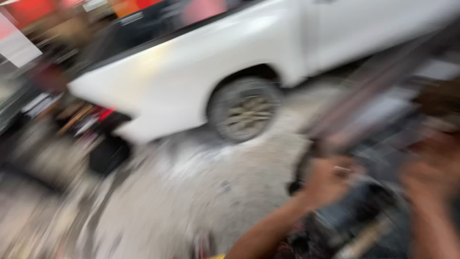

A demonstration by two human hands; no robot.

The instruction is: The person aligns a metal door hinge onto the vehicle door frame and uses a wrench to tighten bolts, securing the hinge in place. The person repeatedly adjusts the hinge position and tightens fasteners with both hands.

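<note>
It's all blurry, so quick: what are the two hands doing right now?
Left hand: curled closed on a dark machine part, too blurred to identify.
Right hand: too blurred; cannot tell if open or closed.

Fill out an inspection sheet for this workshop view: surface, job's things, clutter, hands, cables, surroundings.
Surface: pale, dusty concrete floor, heavily blurred.
Job's things: dark machinery with a long dark bar rising from it; details too blurred.
Clutter: dark and red items on the floor at left, unidentifiable.
Hands: left hand closed near the machinery; right hand beside it, grip unclear.
Cables: nothing seen.
Surroundings: white car with its wheel behind.
</note>
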